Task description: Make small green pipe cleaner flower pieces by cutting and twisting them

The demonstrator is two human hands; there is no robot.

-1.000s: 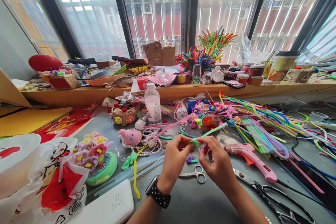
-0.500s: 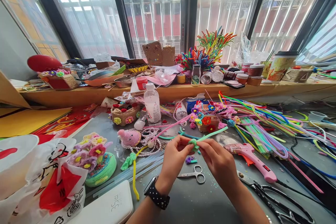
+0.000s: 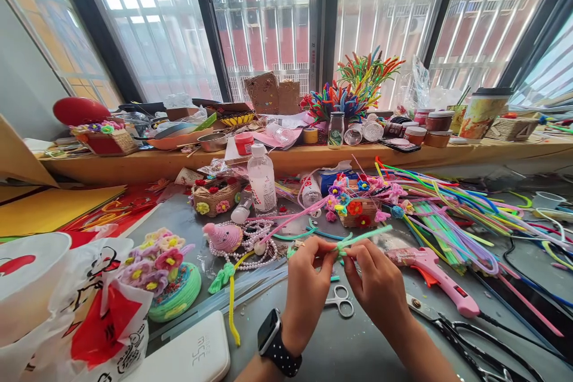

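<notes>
A mint-green pipe cleaner (image 3: 369,233) is pinched between my two hands over the middle of the table, one straight end pointing up and right. My left hand (image 3: 308,286), wearing a black watch (image 3: 271,331) with a dotted band, grips its bent, twisted part. My right hand (image 3: 375,274) is closed on it just to the right, fingertips almost meeting the left ones. Fingers partly hide the twisted part. Small silver scissors (image 3: 344,304) lie below, their blades hidden by my left hand. A pink glue gun (image 3: 441,277) lies right of my right hand.
Large black-handled scissors (image 3: 465,340) lie at lower right. Loose pipe cleaners (image 3: 447,227) spread behind the glue gun. A bottle (image 3: 262,182), pink crocheted toy (image 3: 224,237) and bead strings (image 3: 255,253) stand or lie left of centre. A white power bank (image 3: 192,349) is at front left.
My left hand has turned, showing more of its back and the watch face. The pipe cleaner's curled part has turned and is more covered by fingers. The view has shifted slightly.
</notes>
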